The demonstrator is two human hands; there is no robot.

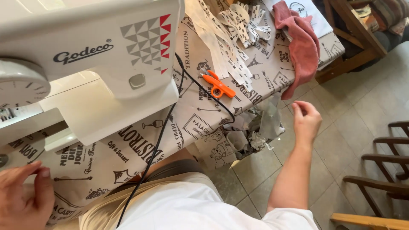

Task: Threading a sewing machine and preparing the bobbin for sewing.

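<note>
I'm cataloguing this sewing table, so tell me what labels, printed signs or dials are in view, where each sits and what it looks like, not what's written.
Sewing machine badge: upper left, dark script beside grey and red triangles on a white body.
Dial: far left of the machine, round, white, with small dark marks.
Printed tablecloth: covers the table, beige with dark lettering and drawings.
Label ribbons: top centre, loose white strips with dark print.
Printed white cloth: top right, partly under a pink cloth.

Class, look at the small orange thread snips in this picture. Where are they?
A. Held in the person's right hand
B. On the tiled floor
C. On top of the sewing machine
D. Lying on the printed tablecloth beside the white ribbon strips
D: the orange thread snips lie on the printed tablecloth next to the white ribbon strips, while the right hand hangs empty above the floor.
</note>
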